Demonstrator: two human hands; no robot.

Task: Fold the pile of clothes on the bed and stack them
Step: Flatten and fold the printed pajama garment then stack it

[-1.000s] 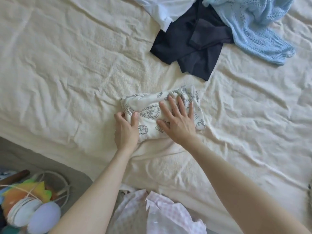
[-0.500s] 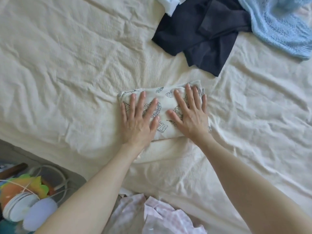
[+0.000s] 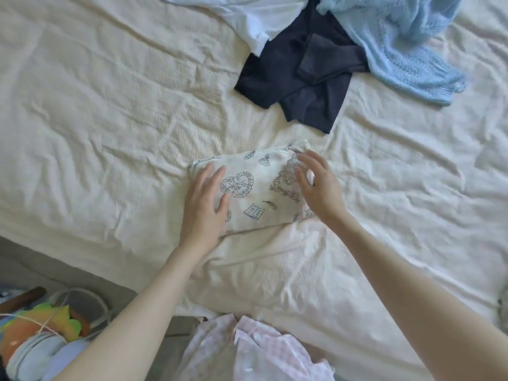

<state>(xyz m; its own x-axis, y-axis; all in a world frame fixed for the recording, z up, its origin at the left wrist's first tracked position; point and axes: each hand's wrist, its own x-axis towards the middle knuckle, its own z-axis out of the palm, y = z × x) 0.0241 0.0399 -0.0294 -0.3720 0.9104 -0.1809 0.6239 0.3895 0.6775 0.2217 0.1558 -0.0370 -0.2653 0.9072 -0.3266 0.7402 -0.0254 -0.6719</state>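
A folded cream garment with blue line drawings (image 3: 258, 191) lies on the cream bedsheet (image 3: 110, 133) near the bed's front edge. My left hand (image 3: 206, 204) rests flat on its left end, fingers straight. At its right end is my right hand (image 3: 316, 185), fingers spread and slightly bent, just above or lightly touching the cloth. Further back lies the unfolded pile: a dark navy garment (image 3: 299, 75), a white garment (image 3: 255, 17) and a light blue knit (image 3: 404, 42).
A pink and white checked cloth (image 3: 261, 350) lies at the bottom middle, below the bed edge. On the floor at bottom left sit colourful toys and rings (image 3: 35, 339). Wrinkled sheet stretches to the left and right of the folded garment.
Both hands slid apart from the middle of the folded garment toward its ends. My right hand has lifted a little, and the view has shifted so more of the pile shows.
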